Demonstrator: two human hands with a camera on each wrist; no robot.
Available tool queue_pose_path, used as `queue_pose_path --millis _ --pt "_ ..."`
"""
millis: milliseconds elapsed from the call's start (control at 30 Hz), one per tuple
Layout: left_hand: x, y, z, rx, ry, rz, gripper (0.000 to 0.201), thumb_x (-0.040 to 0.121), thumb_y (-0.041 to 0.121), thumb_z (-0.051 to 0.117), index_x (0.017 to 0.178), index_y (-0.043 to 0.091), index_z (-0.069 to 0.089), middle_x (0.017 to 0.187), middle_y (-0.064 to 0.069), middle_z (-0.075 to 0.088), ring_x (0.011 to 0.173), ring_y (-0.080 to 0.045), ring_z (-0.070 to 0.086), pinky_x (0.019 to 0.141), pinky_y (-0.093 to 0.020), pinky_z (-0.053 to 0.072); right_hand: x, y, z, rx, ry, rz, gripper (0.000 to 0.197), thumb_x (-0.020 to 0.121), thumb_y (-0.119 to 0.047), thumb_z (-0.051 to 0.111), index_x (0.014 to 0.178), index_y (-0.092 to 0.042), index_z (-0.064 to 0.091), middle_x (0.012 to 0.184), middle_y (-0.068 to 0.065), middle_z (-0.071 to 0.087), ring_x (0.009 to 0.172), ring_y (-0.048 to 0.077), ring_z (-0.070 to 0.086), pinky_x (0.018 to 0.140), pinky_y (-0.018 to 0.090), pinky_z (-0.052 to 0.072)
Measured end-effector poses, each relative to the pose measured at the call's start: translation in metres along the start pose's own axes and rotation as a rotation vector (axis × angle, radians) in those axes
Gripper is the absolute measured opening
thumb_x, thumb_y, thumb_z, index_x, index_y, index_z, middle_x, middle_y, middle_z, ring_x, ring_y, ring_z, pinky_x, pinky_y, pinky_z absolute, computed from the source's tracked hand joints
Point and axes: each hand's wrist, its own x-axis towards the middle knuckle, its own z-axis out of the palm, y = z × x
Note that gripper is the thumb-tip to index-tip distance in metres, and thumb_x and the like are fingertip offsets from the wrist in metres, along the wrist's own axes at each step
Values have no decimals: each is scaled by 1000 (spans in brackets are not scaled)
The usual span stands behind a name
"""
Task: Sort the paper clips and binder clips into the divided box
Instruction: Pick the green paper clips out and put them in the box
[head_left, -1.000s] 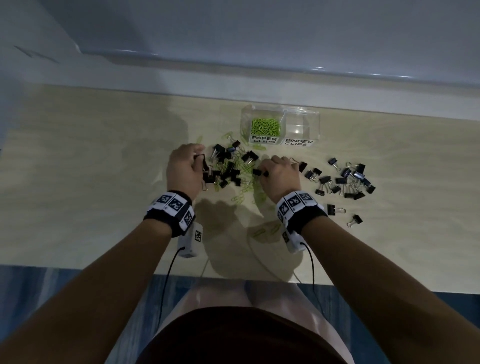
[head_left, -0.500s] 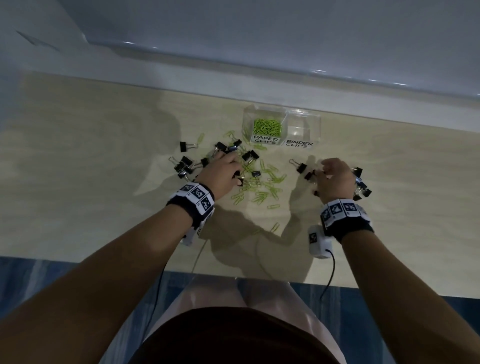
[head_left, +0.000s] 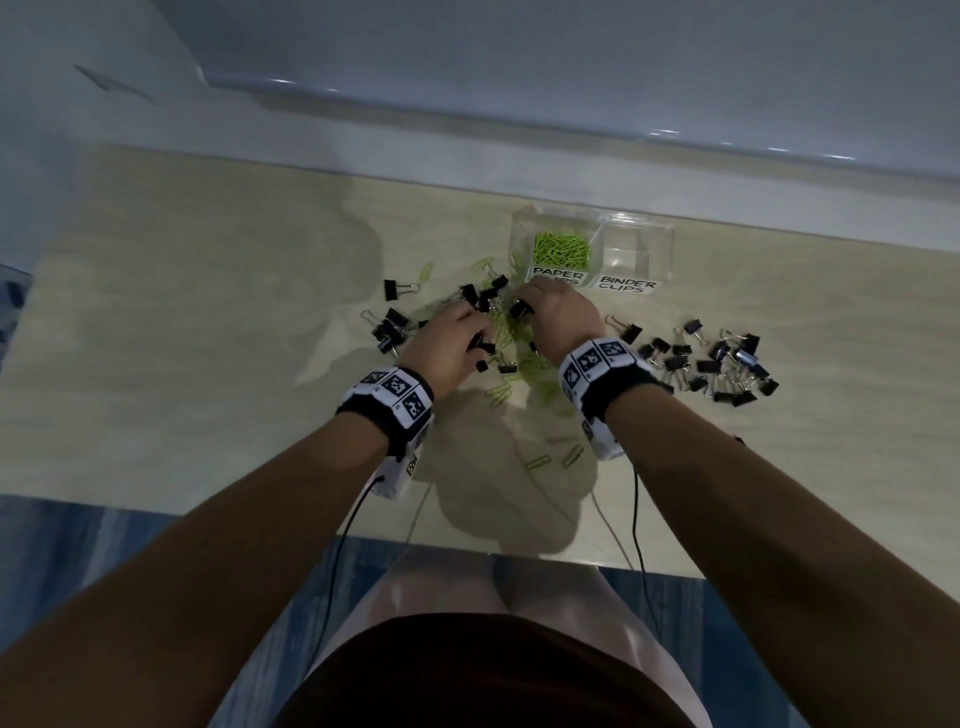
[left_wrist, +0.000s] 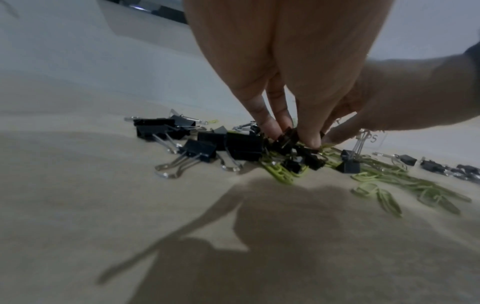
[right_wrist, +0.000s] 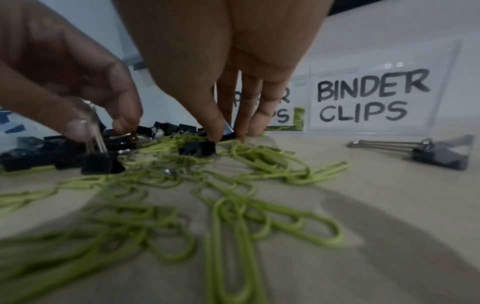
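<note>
A clear divided box (head_left: 670, 244) stands at the back of the table. Its PAPER CLIPS side holds green paper clips (head_left: 561, 249); the BINDER CLIPS side (head_left: 629, 254) looks bare. In front lies a mixed heap of black binder clips (head_left: 488, 299) and green paper clips (right_wrist: 259, 164). My left hand (left_wrist: 293, 137) reaches down into the heap and pinches a black binder clip (left_wrist: 287, 136). My right hand (right_wrist: 226, 133) is beside it, fingertips closed on another black binder clip (head_left: 519, 310), just in front of the box.
A spread of black binder clips (head_left: 717, 364) lies to the right, with a smaller group (head_left: 389, 327) to the left. Loose green paper clips (head_left: 537, 460) sit near the front, and cables hang over the table's front edge (head_left: 208, 499).
My right hand has come back from the right-hand binder clips to the middle heap, by the box. My left hand has stayed over the heap.
</note>
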Motion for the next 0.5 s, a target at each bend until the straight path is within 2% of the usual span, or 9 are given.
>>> queue_pose_path --millis 133,233,300,367,433,500 --pt "-7 -4 -7 -156 77 -18 24 86 10 61 110 12 58 110 -6 56 99 -18 56 88 -35 50 -6 7 -3 29 62 8 33 79 7 57 106 -12 63 101 5 62 88 27 61 69 35 54" --pt "-15 -5 -19 -270 227 -56 25 87 6 58 110 15 59 105 -4 57 94 -13 56 86 -24 49 -23 22 -10 98 189 17 20 82 4 57 96 -7 66 97 6 64 79 24 62 66 33 55" --pt "-22 -11 -28 -333 327 -115 27 86 2 57 109 16 59 104 -2 58 94 -11 57 84 -19 48 -41 38 -16 130 276 65 16 84 1 56 95 -6 66 96 7 65 75 18 60 66 26 51" --pt "-28 -24 -36 -366 415 -169 29 85 -2 54 106 16 58 104 -1 58 93 -10 57 84 -20 50 -60 58 -20 144 342 168 15 84 0 56 95 -5 66 96 9 64 72 18 58 65 23 47" --pt "-33 -38 -42 -323 451 -223 31 85 -4 52 106 18 58 105 -1 57 92 -10 56 84 -24 52 -77 78 -21 132 373 283 16 83 1 57 96 -4 65 97 14 62 76 28 61 66 28 48" --pt "-34 -48 -44 -195 414 -241 31 86 -3 50 109 16 58 110 -7 54 97 -15 53 87 -27 48 -86 89 -19 76 356 364 21 80 0 57 99 -3 65 99 17 61 84 36 60 72 39 50"
